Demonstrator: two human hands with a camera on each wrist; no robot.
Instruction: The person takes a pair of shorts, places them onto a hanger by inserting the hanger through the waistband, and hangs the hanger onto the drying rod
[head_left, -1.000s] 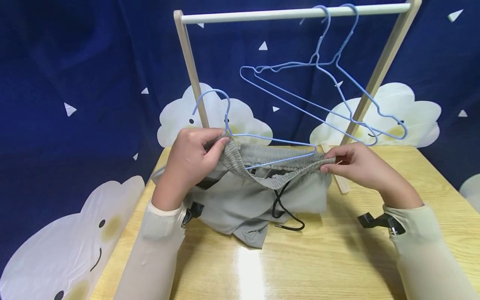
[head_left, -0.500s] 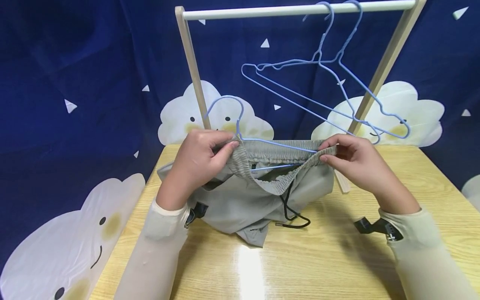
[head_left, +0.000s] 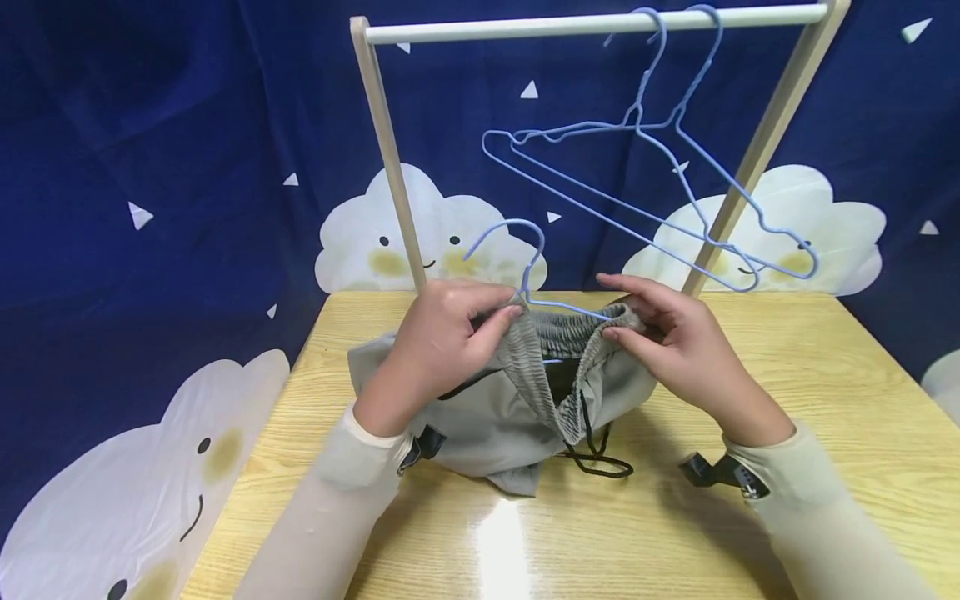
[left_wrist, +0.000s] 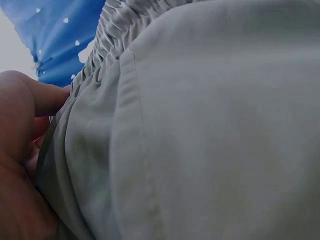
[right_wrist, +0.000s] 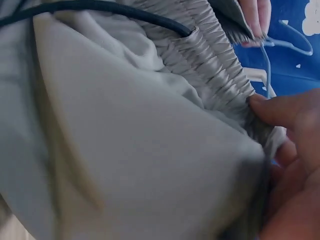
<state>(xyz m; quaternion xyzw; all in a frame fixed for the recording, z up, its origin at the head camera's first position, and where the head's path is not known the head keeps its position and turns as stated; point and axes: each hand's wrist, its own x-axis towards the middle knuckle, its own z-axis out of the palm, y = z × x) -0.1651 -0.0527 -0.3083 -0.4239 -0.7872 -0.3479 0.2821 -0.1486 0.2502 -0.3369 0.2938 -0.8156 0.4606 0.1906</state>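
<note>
Grey shorts (head_left: 480, 425) with a gathered elastic waistband and a black drawstring (head_left: 600, 467) are held up by the waistband just over the table. My left hand (head_left: 453, 337) pinches the waistband's left side, at the neck of a blue wire hanger (head_left: 534, 258). The hanger's hook stands free above the fabric; its lower part is inside the waist and mostly hidden. My right hand (head_left: 671, 342) pinches the waistband's right side between thumb and fingers, its index finger stretched out. In the right wrist view the thumb (right_wrist: 280, 107) presses on the gathered waistband (right_wrist: 210, 55).
Behind the shorts stands a rack with a white rail (head_left: 495, 30) and wooden legs. Two more blue hangers (head_left: 637, 125) hang from its right half. The wooden table (head_left: 810, 392) extends to both sides; a dark blue curtain (head_left: 187, 125) with clouds backs it.
My left hand has moved right and slightly down with the hanger and waistband. The right hand has come left, its index finger lifting off. The waist opening has narrowed and the hanger's end has gone inside.
</note>
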